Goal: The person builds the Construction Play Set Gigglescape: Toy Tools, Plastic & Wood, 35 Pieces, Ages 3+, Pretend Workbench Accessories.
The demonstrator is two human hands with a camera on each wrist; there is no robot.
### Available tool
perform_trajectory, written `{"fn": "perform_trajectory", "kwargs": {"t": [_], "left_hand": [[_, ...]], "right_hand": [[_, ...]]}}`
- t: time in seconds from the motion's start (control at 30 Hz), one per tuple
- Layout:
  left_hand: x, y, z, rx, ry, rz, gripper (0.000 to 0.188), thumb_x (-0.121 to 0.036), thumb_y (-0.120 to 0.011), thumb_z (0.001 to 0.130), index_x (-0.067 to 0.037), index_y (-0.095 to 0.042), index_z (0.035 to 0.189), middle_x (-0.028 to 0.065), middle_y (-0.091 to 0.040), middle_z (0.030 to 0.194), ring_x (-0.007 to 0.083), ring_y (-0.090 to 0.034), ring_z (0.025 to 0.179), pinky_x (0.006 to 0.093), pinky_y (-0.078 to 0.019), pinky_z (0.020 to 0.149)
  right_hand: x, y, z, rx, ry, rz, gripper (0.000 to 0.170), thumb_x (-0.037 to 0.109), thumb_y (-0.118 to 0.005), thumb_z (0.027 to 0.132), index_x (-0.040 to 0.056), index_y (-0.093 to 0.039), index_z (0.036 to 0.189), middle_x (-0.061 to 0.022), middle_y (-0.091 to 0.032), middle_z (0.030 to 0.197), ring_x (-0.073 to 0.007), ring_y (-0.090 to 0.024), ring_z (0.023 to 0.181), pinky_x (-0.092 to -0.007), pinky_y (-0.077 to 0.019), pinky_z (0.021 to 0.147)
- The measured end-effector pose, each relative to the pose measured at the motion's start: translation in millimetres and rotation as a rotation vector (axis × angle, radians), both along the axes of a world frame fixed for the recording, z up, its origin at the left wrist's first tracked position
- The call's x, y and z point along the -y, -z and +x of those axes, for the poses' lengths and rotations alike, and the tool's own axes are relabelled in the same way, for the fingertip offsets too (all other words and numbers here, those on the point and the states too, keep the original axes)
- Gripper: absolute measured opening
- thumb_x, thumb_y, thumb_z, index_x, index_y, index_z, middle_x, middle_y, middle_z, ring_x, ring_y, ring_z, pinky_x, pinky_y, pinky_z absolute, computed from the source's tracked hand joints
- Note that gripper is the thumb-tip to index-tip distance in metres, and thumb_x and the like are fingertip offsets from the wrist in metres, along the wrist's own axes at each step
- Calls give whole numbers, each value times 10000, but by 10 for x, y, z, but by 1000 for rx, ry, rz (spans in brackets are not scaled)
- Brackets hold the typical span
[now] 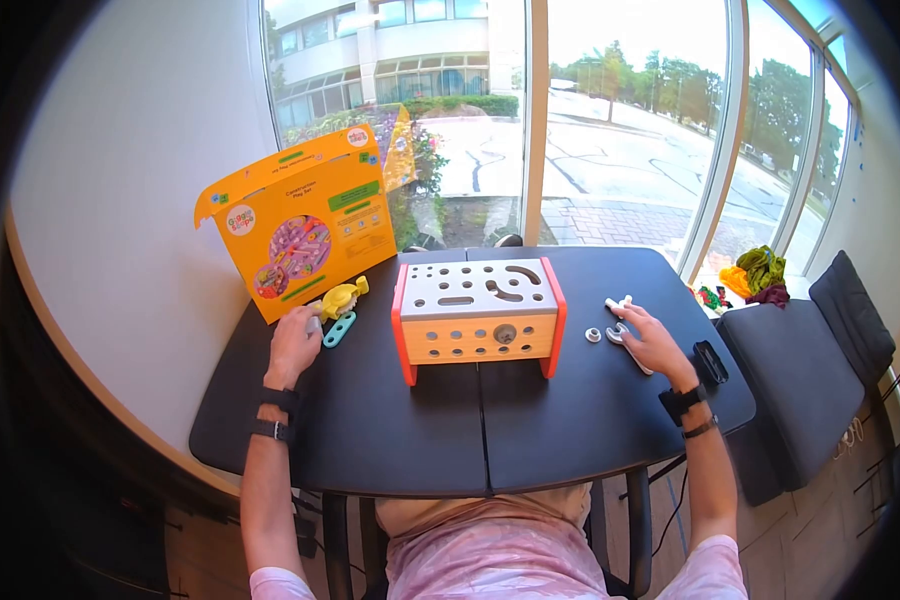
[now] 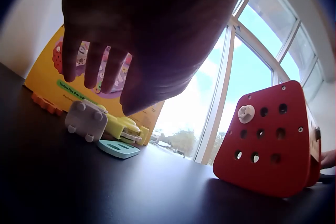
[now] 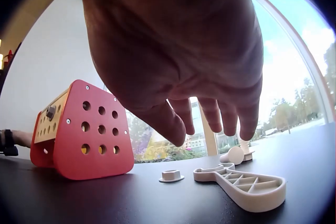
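My left hand [image 1: 295,345] hovers over a group of toy parts at the table's left, fingers apart and pointing down. Below it in the left wrist view lie a grey block with round studs [image 2: 85,120], a yellow toy piece [image 2: 119,128], a teal slotted strip [image 2: 119,149] and an orange toothed piece [image 2: 47,104]. My right hand [image 1: 655,342] is spread above a white toy wrench [image 3: 260,187], holding nothing. Beside that wrench are a white hex nut [image 3: 171,175] and white bolts [image 3: 233,155]. Between the hands stands a toy workbench [image 1: 448,325] with red ends and a holed grey top.
A yellow play set box [image 1: 315,245] stands upright at the back left by the window. A small black object [image 1: 710,362] lies near the table's right edge. Right of the table [image 1: 390,430] is a dark padded chair [image 1: 795,355] with colourful cloth [image 1: 760,272] behind it.
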State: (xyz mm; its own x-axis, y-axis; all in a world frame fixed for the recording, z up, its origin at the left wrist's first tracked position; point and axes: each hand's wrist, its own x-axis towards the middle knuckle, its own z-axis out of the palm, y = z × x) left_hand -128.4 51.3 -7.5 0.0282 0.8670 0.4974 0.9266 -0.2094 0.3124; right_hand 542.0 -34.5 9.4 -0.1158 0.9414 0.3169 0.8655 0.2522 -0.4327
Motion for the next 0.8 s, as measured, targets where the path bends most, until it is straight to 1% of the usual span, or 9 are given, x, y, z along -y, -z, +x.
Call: {"fn": "perform_trajectory", "kwargs": {"t": [0.03,0.1,0.23,0.4,0.5,0.53,0.63,0.73,0.8], "left_hand": [[23,-11,44,-27,33,-12,393,-152,-725,931,-76,-758,1315,163,-732,1376,401,-667,1292,488,-528,1138],[63,-38,140,-82,98,-31,405,-144,-717,939,-74,-748,1337,158,-708,1430,397,-654,1316,488,-521,1153],[8,10,127,-102,-82,-60,479,-145,-653,987,-66,-670,1459,167,-646,1536,401,-598,1407,480,-487,1203],[-181,256,-158,-148,-287,-138,499,-197,-533,1077,-66,-578,1556,213,-614,1564,421,-560,1455,483,-449,1240],[-274,365,-358,-211,-282,-260,499,-276,-485,1109,-87,-587,1559,180,-598,1608,395,-556,1479,542,-456,1230],[-252,307,-340,-191,-277,-302,480,-270,-476,1110,-83,-607,1532,198,-630,1555,409,-586,1435,541,-481,1200],[-110,73,-242,-144,-277,-397,440,-257,-456,1109,-79,-662,1455,237,-714,1404,443,-663,1314,544,-541,1119],[-43,19,-179,-123,-308,-400,414,-248,-463,1097,-81,-713,1381,243,-758,1299,452,-701,1239,555,-567,1071],[-37,4,-171,-104,-333,-383,395,-235,-479,1085,-72,-747,1327,244,-765,1274,453,-710,1218,550,-571,1061]], "right_hand": [[-35,30,-6,23,23,-28,537,126,-659,1055,94,-586,1586,-266,-529,1650,-424,-477,1558,-446,-376,1304],[-123,92,-24,87,40,-44,557,130,-632,1048,60,-556,1595,-300,-487,1671,-453,-456,1565,-464,-382,1300],[-347,233,21,195,40,-27,571,124,-598,1043,-10,-510,1591,-345,-505,1624,-474,-479,1534,-484,-406,1280],[-438,236,35,288,50,-52,394,101,-571,1035,-66,-619,1389,-325,-617,1425,-472,-593,1362,-527,-479,1183],[-414,227,14,302,58,-8,294,94,-568,1034,-62,-676,1258,-313,-642,1346,-467,-641,1251,-540,-516,1109],[-392,228,17,298,60,13,267,93,-569,1034,-57,-694,1216,-310,-645,1330,-466,-655,1214,-541,-528,1084],[-358,137,-13,332,137,-56,300,94,-588,1039,-27,-717,1282,-247,-668,1294,-432,-654,1236,-502,-526,1099],[-363,172,69,316,84,84,201,74,-590,1001,-31,-761,1010,-255,-715,1154,-439,-693,1099,-526,-559,1015],[-293,122,81,286,122,45,180,53,-609,970,-12,-776,991,-233,-736,1106,-426,-695,1119,-514,-558,1025]]}}
